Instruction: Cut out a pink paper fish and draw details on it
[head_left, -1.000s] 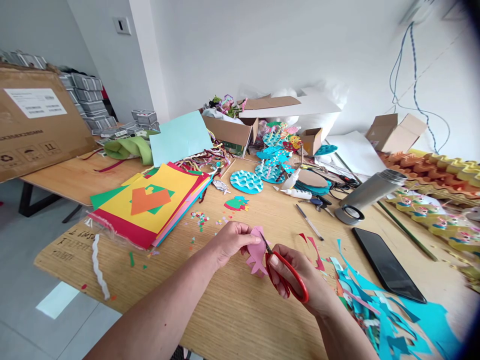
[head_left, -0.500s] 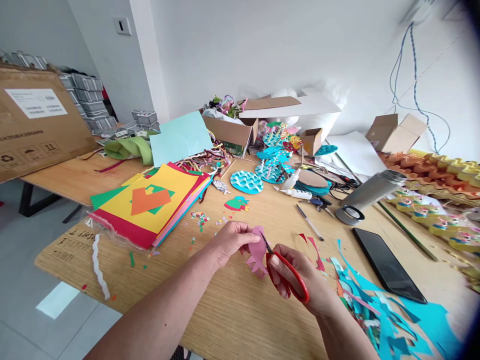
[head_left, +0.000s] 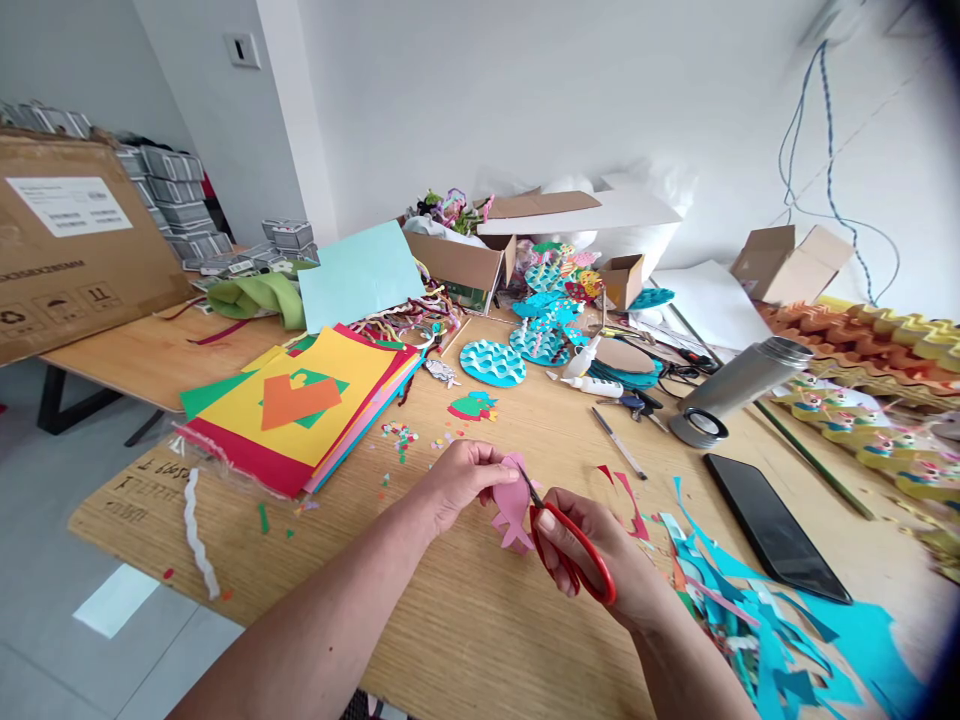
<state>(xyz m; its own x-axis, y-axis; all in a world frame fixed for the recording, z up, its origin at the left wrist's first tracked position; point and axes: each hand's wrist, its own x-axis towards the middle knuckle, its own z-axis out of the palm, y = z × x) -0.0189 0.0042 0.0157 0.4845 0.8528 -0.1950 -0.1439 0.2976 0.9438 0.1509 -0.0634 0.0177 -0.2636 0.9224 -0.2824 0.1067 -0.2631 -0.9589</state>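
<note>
- Left hand [head_left: 459, 488]: thumb and fingers pinched on the upper left part of the pink paper [head_left: 511, 502].
- Right hand [head_left: 611, 540]: fingers clenched around the handles of the scissors [head_left: 602, 568].
- Pink paper, one, with forked lower end: held above the table [head_left: 442, 640], between the two hands.
- Scissors, one, red-handled: dark blades at the right edge of the pink paper; depth of bite could not be told.
- Red paper strips [head_left: 634, 505], several: near, right of the pink paper.
- Pen [head_left: 619, 443], one: beyond and right of the pink paper.
- Green cutout [head_left: 472, 406], one: beyond the pink paper, slightly left.
- Confetti [head_left: 401, 437], mixed colours: left of and beyond the pink paper.
- Blue oval [head_left: 493, 363], one, with pale wavy strips: farther beyond the pink paper.
- Blue paper scraps [head_left: 862, 640], heaped: right of and nearer than the pink paper.
- Smartphone [head_left: 776, 525], one, black: well right of the pink paper.
- Coloured sheets [head_left: 341, 365], stacked, yellow and red included: well left of and beyond the pink paper.
</note>
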